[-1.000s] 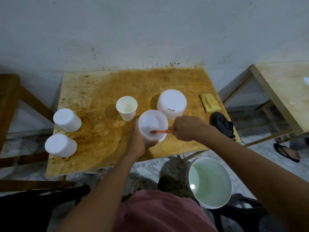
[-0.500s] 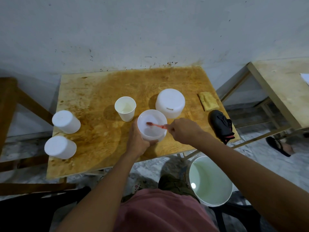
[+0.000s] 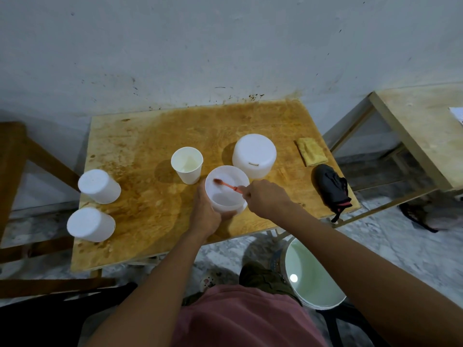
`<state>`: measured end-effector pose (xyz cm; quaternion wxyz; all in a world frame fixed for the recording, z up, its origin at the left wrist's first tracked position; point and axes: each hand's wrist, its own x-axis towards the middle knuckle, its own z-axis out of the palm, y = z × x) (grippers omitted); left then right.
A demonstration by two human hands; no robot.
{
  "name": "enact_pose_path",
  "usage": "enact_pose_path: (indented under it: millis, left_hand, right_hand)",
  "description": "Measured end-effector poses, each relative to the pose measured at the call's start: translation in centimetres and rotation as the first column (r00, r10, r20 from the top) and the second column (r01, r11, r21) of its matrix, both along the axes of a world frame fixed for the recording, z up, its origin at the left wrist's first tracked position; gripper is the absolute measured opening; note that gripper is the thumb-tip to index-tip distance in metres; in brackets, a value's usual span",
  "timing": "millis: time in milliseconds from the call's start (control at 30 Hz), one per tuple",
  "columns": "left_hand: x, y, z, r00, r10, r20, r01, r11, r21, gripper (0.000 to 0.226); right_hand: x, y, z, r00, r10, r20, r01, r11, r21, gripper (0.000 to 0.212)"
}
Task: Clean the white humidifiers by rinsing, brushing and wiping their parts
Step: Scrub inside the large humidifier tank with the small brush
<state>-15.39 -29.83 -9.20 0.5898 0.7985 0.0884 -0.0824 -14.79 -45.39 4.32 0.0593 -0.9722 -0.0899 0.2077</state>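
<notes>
Against the scuffed grey wall we find the wooden tabletop (image 3: pixel 140 151), its board stained dark orange-brown across the middle. Below its near edge, on the marble floor beside our knee, stands a round white bucket (image 3: pixel 295 261) holding water (a light glints on the surface). Back on the board, the biggest piece is a smooth white humidifier cover (image 3: pixel 254 155), a squat cylinder with a small slot low on its side, just behind our hands. At the left edge, well apart from them, two smaller white cylinders (image 3: pixel 99 186) stand one behind the other.

Near the front edge our left hand (image 3: pixel 205 214) wraps around a translucent white tank (image 3: pixel 226 194), round and open-topped, tilted toward us. Just to its left stands a white paper cup (image 3: pixel 187 165), upright. A crumpled black cloth item (image 3: pixel 330 190) lies at the right edge, with a folded yellow cloth (image 3: pixel 312 151) behind it. Our right hand (image 3: pixel 266 197) pinches a slim orange brush (image 3: pixel 226 185), its bristled head inside the tank against the far left wall.
</notes>
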Motion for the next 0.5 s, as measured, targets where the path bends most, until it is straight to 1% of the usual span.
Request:
enact_pose_path:
  millis: [33, 67, 133, 167, 200, 267, 300, 367, 433, 500]
  left_hand:
    - [-0.1, -0.1, 0.3, 1.000, 0.019, -0.013, -0.019, 1.000, -0.021, 0.122]
    - [-0.2, -0.2, 0.5, 0.999, 0.033, -0.016, -0.034, 0.998, -0.044, 0.122]
    - [-0.2, -0.1, 0.8, 1.000, 0.028, 0.006, -0.028, 0.998, -0.049, 0.121]
    - [-0.2, -0.1, 0.7, 1.000, 0.004, 0.020, -0.004, 1.000, -0.024, 0.119]
    - [-0.1, 0.0, 0.6, 1.000, -0.015, 0.022, 0.015, 1.000, -0.004, 0.117]
    - [0.0, 0.1, 0.2, 1.000, -0.007, -0.004, 0.007, 1.000, 0.005, 0.117]
    - [0.0, 0.1, 0.2, 1.000, 0.004, -0.019, -0.003, 1.000, 0.005, 0.117]
    - [-0.1, 0.1, 0.2, 1.000, 0.000, -0.006, 0.001, 1.000, 0.023, 0.118]
    - [-0.2, 0.2, 0.2, 0.999, -0.029, 0.044, 0.026, 0.997, 0.073, 0.120]
    - [-0.3, 0.2, 0.2, 0.996, -0.044, 0.082, 0.034, 0.991, 0.126, 0.121]
  right_hand:
    - [0.0, -0.1, 0.3, 1.000, 0.012, -0.028, -0.012, 1.000, 0.012, 0.031]
    - [0.1, -0.3, 0.5, 0.999, 0.033, -0.033, -0.034, 0.999, -0.017, 0.030]
    - [0.4, -0.9, 1.0, 0.997, 0.069, 0.034, -0.063, 0.985, -0.159, 0.032]
    - [0.6, -1.2, 1.2, 0.995, 0.062, 0.074, -0.045, 0.976, -0.215, 0.033]
    - [0.8, -1.4, 1.5, 0.995, 0.046, 0.091, -0.023, 0.971, -0.239, 0.033]
    - [1.2, -1.7, 2.1, 0.998, 0.038, 0.049, -0.024, 0.968, -0.248, 0.027]
    - [1.4, -1.8, 2.4, 0.999, 0.048, 0.005, -0.045, 0.972, -0.229, 0.024]
    - [1.3, -2.1, 2.8, 0.994, 0.093, -0.050, -0.101, 0.980, -0.172, 0.025]
    - [0.7, -2.2, 2.7, 0.991, 0.131, -0.003, -0.129, 0.973, -0.190, 0.025]
    - [0.2, -2.2, 2.5, 0.989, 0.136, 0.058, -0.121, 0.969, -0.214, 0.030]
